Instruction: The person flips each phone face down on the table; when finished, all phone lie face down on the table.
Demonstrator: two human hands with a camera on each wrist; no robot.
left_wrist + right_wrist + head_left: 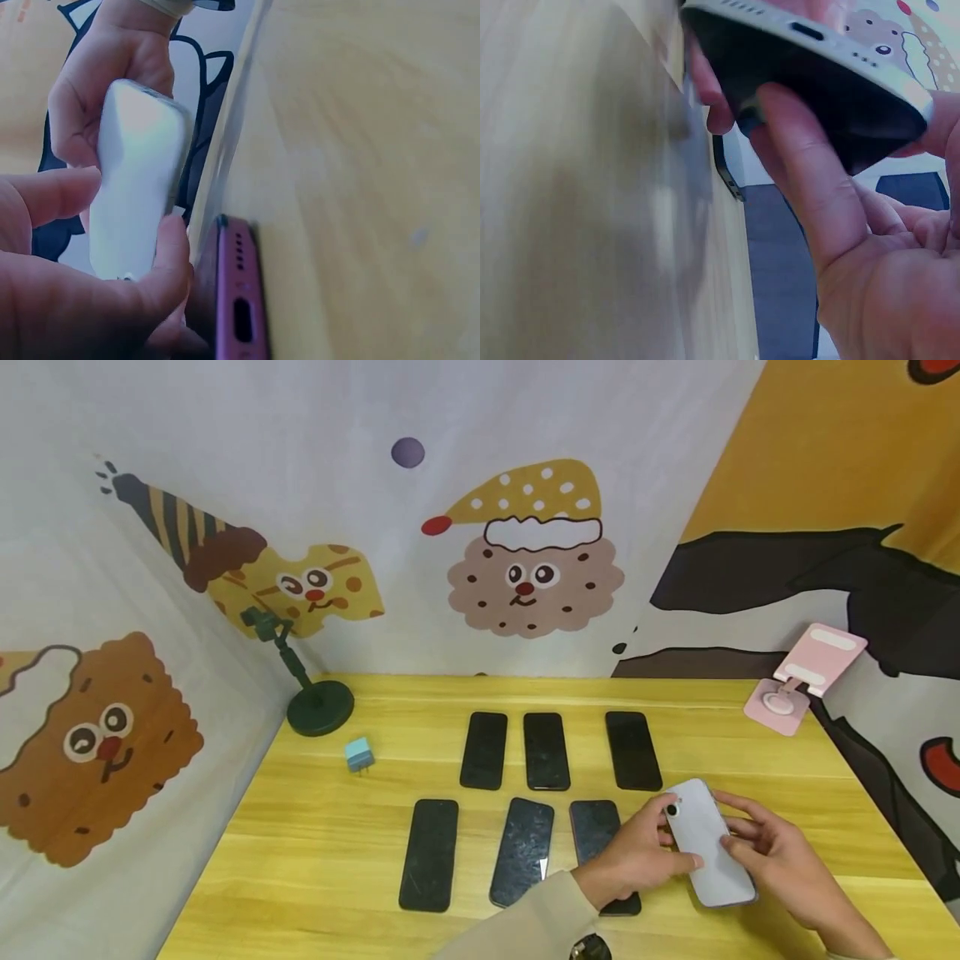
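Both hands hold a white smartphone (712, 852) above the right part of the table, its back and camera facing up. At its left edge my left hand (637, 852) grips it, thumb on the back. My right hand (776, 856) grips the opposite edge, thumb on the back and fingers beneath. In the right wrist view the dark screen side of the smartphone (802, 82) shows, with fingers under it. A dark smartphone with a reddish edge (596, 827) lies under the left hand, partly hidden by it; its pink-purple end (241, 300) is close in the left wrist view.
Several dark smartphones lie in two rows, among them a back-row one (633, 750) and a front-left one (429, 856). A green round-based stand (321, 706) and a blue charger plug (359, 754) are at left. A pink folding phone stand (817, 658) stands at back right, before a printed curtain (315, 460).
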